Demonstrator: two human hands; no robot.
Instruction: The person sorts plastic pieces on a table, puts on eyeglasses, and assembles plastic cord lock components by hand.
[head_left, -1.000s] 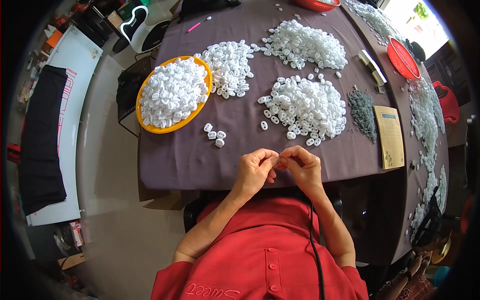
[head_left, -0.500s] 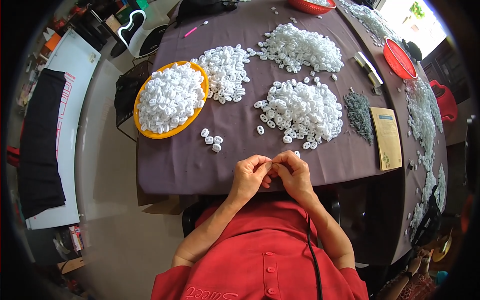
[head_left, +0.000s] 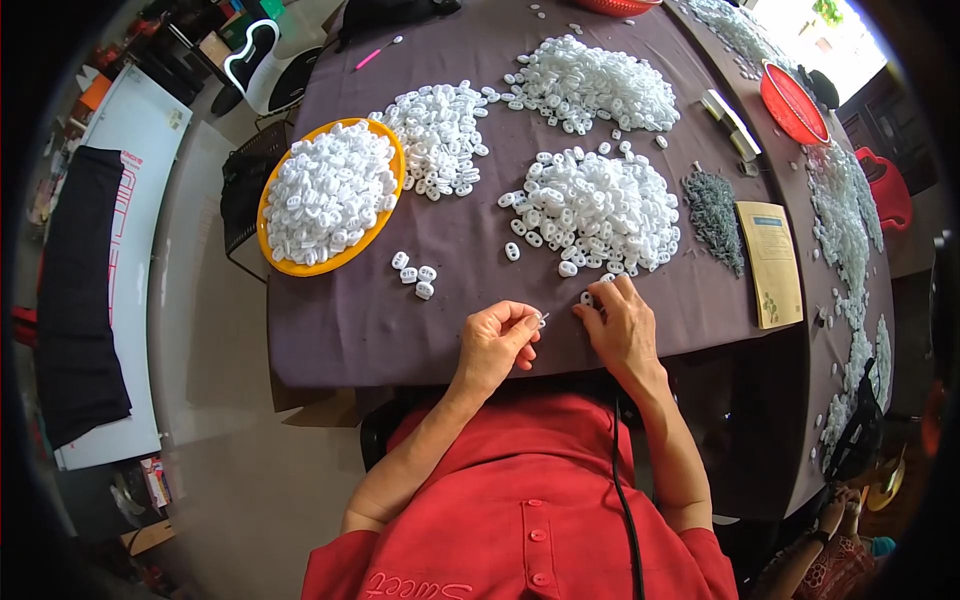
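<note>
Between the thumb and fingers of my left hand [head_left: 497, 340] is a small white plastic piece [head_left: 542, 319], with a thin bit sticking out of it. The fingers cover most of this piece. My right hand [head_left: 627, 328] is at the near edge of the middle pile, its thumb and fingertips apart around a white oval piece with two holes [head_left: 587, 298] on the cloth. Beyond it lies the pile of white oval pieces [head_left: 600, 210]. A few joined-looking white pieces [head_left: 424, 291] lie together to the left, beyond my left hand.
A yellow-orange plate [head_left: 395, 195] heaped with white pieces stands at the left. Two more white piles [head_left: 435, 135] [head_left: 595, 85] lie farther back. Grey small parts [head_left: 713, 215], a tan booklet [head_left: 768, 265] and a red basket [head_left: 793, 103] are at the right. Another person's hands [head_left: 840, 510] show lower right.
My hands have come apart. The right one has moved right and forward to a white oval piece by the pile, while the left keeps its small white piece. The view has shifted slightly.
</note>
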